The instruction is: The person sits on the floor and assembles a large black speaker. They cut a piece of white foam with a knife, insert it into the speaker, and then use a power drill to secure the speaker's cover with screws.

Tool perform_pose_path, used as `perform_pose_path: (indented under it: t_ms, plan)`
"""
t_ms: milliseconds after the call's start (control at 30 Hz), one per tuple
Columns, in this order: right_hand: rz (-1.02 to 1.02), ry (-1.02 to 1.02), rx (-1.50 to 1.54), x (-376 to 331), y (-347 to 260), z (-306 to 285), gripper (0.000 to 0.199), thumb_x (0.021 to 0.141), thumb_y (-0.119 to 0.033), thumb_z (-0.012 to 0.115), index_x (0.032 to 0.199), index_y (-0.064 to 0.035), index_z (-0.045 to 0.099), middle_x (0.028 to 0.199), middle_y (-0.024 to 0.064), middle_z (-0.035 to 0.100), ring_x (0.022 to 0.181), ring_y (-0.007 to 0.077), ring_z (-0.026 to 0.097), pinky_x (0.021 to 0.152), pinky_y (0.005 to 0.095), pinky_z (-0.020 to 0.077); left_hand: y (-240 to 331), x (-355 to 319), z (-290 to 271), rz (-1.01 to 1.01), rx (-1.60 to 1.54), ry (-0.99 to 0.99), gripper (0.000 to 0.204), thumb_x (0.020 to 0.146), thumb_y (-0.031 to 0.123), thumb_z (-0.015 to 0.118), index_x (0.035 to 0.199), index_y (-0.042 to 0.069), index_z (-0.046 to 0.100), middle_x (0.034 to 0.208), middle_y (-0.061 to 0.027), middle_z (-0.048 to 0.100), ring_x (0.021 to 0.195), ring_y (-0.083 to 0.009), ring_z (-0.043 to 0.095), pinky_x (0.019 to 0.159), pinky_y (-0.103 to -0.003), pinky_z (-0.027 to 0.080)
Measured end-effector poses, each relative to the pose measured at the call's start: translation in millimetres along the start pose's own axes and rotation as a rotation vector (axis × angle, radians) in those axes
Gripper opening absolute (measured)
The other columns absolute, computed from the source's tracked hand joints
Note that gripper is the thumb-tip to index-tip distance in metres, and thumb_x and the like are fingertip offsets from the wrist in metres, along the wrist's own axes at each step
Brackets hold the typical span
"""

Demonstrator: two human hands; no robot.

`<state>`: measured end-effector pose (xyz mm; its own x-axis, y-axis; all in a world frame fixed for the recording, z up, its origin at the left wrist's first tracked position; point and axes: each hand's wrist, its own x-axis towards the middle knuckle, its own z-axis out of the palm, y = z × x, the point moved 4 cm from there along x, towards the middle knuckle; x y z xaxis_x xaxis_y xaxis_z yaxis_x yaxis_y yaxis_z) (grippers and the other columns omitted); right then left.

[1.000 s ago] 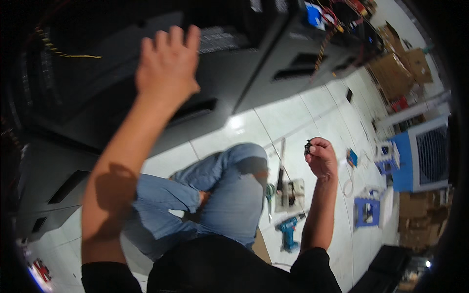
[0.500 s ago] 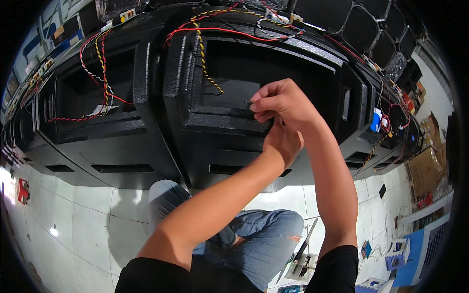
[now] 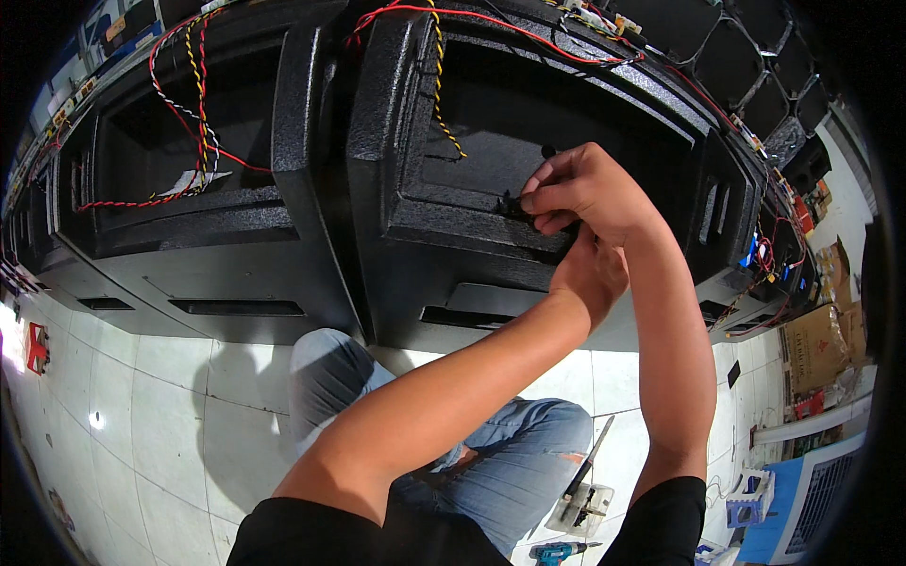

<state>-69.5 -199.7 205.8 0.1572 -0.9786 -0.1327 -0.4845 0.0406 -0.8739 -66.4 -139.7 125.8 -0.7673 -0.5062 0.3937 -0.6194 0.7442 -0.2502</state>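
A black textured speaker cabinet (image 3: 406, 141) stands open in front of me, with red and yellow-black twisted wires (image 3: 439, 75) hanging into its recess. My right hand (image 3: 585, 189) is at the ledge inside the recess, fingertips pinched on a small black part (image 3: 517, 203). My left hand (image 3: 590, 274) sits just below it, pressed against the right wrist; its fingers are hidden, so I cannot tell what it holds. My knees in blue jeans (image 3: 510, 462) are below.
A second open cabinet (image 3: 189, 217) with red, black and yellow wires stands to the left. On the white tiled floor (image 3: 170, 415) lie a blue cordless drill (image 3: 557, 550), a clear plastic box (image 3: 580, 509) and a long thin tool (image 3: 593, 453). Cardboard boxes (image 3: 816, 349) at the right.
A second ago I looked down at the floor, left hand flat on the cabinet, right fist low. Both hands have since risen into the cabinet's recess, and the view has tilted up.
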Motion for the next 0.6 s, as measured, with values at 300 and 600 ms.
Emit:
perform_pose_path:
  t_ms: [300, 600]
  plan:
    - [-0.104, 0.04, 0.406, -32.5, 13.6, -53.9, 0.01, 0.083, 0.001, 0.071, 0.091, 0.0062, 0.069, 0.08, 0.0112, 0.069, 0.067, 0.0172, 0.068, 0.064, 0.0279, 0.0585, -2.0, 4.2, -5.6, -0.138, -0.023, 0.096, 0.054, 0.089, 0.021, 0.064, 0.14, 0.006, 0.054, 0.14, -0.0173, 0.055, 0.132, -0.0351, 0.049, 0.108, -0.057, 0.036]
    - [-0.164, 0.26, 0.555, -166.9, 106.2, -77.3, 0.012, 0.08, -0.001, 0.074, 0.079, 0.0085, 0.067, 0.067, 0.0131, 0.065, 0.056, 0.0205, 0.065, 0.053, 0.0319, 0.0541, -11.2, 1.1, -5.6, -0.143, 0.01, 0.282, 0.058, 0.082, 0.016, 0.067, 0.137, 0.004, 0.054, 0.109, -0.0118, 0.06, 0.104, -0.0289, 0.057, 0.098, -0.05, 0.041]
